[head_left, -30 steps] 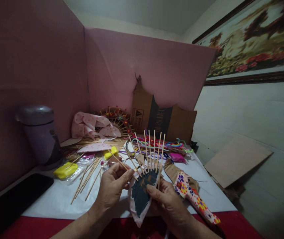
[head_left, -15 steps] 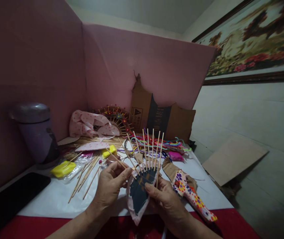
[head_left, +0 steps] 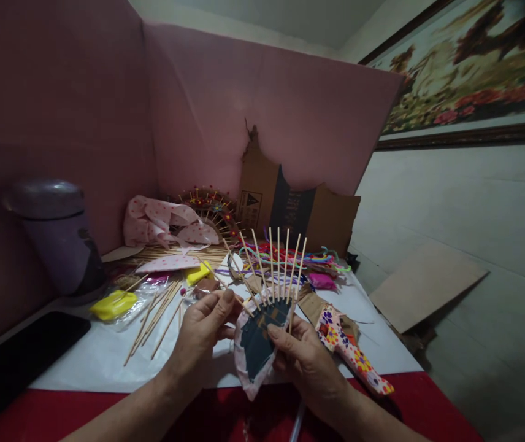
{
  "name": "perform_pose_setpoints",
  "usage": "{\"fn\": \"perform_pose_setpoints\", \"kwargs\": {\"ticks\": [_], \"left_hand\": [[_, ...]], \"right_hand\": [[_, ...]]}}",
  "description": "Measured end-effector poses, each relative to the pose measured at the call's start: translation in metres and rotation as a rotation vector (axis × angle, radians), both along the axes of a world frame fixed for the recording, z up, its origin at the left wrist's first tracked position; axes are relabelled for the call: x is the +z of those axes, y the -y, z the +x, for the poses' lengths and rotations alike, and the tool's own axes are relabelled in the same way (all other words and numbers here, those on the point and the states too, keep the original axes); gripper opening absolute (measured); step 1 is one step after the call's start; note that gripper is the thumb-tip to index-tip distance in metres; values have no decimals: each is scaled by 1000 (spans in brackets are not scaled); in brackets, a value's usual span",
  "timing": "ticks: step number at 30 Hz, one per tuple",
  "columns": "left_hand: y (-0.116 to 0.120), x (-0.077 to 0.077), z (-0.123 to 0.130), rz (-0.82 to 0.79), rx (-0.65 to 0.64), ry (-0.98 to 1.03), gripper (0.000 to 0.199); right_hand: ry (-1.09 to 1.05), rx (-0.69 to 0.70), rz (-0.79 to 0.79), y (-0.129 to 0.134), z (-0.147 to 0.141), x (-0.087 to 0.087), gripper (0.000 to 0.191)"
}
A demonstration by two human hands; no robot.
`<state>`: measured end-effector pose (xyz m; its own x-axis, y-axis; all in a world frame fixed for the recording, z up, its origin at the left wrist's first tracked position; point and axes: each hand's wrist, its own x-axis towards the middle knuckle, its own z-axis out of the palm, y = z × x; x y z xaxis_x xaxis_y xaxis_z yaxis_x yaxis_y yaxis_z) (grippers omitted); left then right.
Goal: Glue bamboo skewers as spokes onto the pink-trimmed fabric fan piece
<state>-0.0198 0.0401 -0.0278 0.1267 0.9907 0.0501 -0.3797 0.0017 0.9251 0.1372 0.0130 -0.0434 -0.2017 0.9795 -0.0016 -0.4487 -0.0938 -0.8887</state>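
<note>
My right hand (head_left: 306, 362) grips a leaf-shaped cardboard piece (head_left: 257, 347), dark blue on this face with a pale pink cloth edge. Its thumb presses on the face; the other fingers are behind it. Several thin wooden sticks (head_left: 279, 264) fan upward from the piece's top edge. My left hand (head_left: 210, 319) pinches one more wooden stick (head_left: 219, 281) between thumb and fingers, slanted at the piece's upper left edge. Whether that stick's lower end is fixed to the piece I cannot tell.
Loose sticks (head_left: 156, 322), yellow clay packs (head_left: 114, 305) and a phone (head_left: 32, 350) lie left, near a purple tumbler (head_left: 57, 239). A flowered cloth-covered piece (head_left: 354, 356) lies right. Coloured pipe cleaners (head_left: 299, 258) and upright cut cardboard (head_left: 299, 209) are behind.
The camera view has shifted slightly. My left thumb and fingers have moved a little up along the slanted stick; the right hand keeps its hold on the cardboard piece.
</note>
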Motion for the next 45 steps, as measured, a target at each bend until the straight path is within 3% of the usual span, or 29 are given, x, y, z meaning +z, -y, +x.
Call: {"fn": "perform_pose_setpoints", "kwargs": {"ticks": [9,23,32,40,45], "left_hand": [[6,2,2,-55,-65,-82,26],[6,4,1,-31,-97,-134,20],[5,1,2,-9,-41,-206,18],[7,4,3,-37,-190,-129,17],[7,-1,6,-50,-300,-82,23]], "right_hand": [[-17,-21,-51,4,-1,5,24],[-18,8,16,4,-2,8,22],[24,3,-1,4,-1,6,25],[-15,-102,-1,1,0,5,19],[66,-106,11,-2,3,2,26]]}}
